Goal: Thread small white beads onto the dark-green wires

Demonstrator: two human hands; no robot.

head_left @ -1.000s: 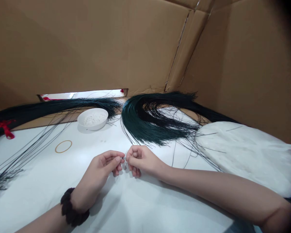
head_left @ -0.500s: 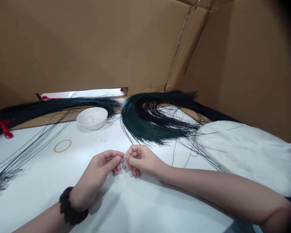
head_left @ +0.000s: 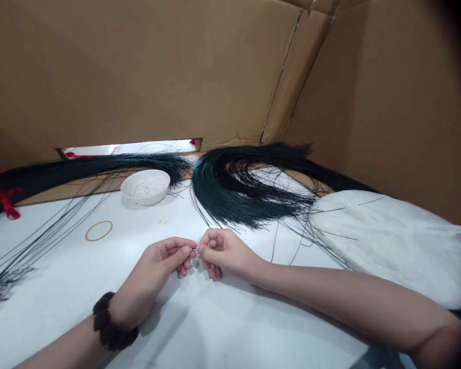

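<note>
My left hand (head_left: 162, 262) and my right hand (head_left: 219, 253) meet fingertip to fingertip on the white table (head_left: 200, 328), both pinched shut. A thin dark strand (head_left: 195, 249) shows in the small gap between the two pinches. A dark scrunchie (head_left: 109, 327) circles my left wrist. Just beyond my right hand lies a curved bundle of dark green strands (head_left: 238, 189).
A white bowl (head_left: 145, 187) of pale small bits stands behind my left hand. A second long strand bundle (head_left: 80, 168) with a red tie (head_left: 2, 201) runs left. A rubber band (head_left: 99, 231), loose strands (head_left: 30, 241), white cloth (head_left: 392, 236) and cardboard walls (head_left: 176, 72) surround.
</note>
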